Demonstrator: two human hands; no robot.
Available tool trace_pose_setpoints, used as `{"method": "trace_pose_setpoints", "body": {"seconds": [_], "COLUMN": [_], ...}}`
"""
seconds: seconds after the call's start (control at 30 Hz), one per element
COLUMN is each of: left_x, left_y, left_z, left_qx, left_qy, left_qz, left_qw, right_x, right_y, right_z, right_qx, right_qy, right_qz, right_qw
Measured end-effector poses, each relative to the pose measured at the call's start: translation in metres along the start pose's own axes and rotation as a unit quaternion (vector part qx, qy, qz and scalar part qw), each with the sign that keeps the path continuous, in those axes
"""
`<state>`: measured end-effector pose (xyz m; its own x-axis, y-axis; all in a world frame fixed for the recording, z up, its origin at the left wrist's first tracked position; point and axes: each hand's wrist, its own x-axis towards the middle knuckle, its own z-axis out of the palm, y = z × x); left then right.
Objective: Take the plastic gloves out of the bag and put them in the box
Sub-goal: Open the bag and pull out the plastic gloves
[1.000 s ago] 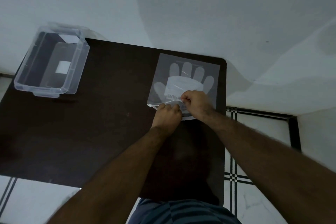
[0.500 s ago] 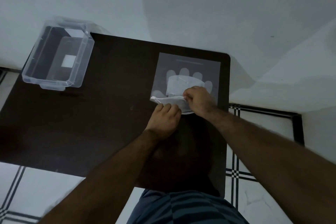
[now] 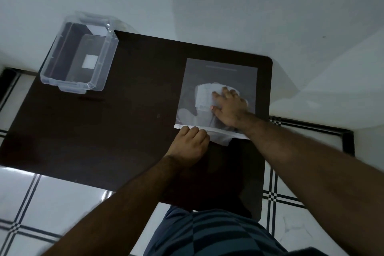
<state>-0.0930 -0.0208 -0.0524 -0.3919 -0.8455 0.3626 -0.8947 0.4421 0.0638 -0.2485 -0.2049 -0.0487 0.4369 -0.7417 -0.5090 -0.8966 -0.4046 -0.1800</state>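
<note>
A clear plastic bag lies flat at the far right of the dark table. Inside it is a stack of plastic gloves with a white paper band. My right hand is reached in through the bag's near mouth, fingers and thumb closed around the banded stack. My left hand pinches the bag's near mouth edge and holds it down against the table. The clear plastic box stands empty at the table's far left corner, well away from both hands.
A pale wall runs right behind the table's far edge. Tiled floor with dark lines shows to the left, front and right. The box overhangs the table's far left corner slightly.
My right hand has left the bag's mouth edge and pushed forward into the bag onto the gloves. My left hand stays at the mouth edge. The view has shifted a little.
</note>
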Motion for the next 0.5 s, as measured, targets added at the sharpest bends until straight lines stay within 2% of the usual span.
{"method": "trace_pose_setpoints", "body": {"seconds": [0.3, 0.5], "left_x": [-0.045, -0.077], "left_y": [0.017, 0.031], "left_z": [-0.006, -0.013], "left_qx": [-0.023, -0.021], "left_qy": [-0.044, -0.036], "left_qz": [-0.003, -0.012], "left_qw": [0.999, 0.999], "right_x": [0.012, 0.016], "right_y": [-0.007, -0.010], "right_z": [-0.004, -0.006], "right_qx": [-0.001, -0.026], "right_qy": [0.012, 0.021], "right_qz": [0.016, 0.009], "right_qw": [1.000, 0.999]}}
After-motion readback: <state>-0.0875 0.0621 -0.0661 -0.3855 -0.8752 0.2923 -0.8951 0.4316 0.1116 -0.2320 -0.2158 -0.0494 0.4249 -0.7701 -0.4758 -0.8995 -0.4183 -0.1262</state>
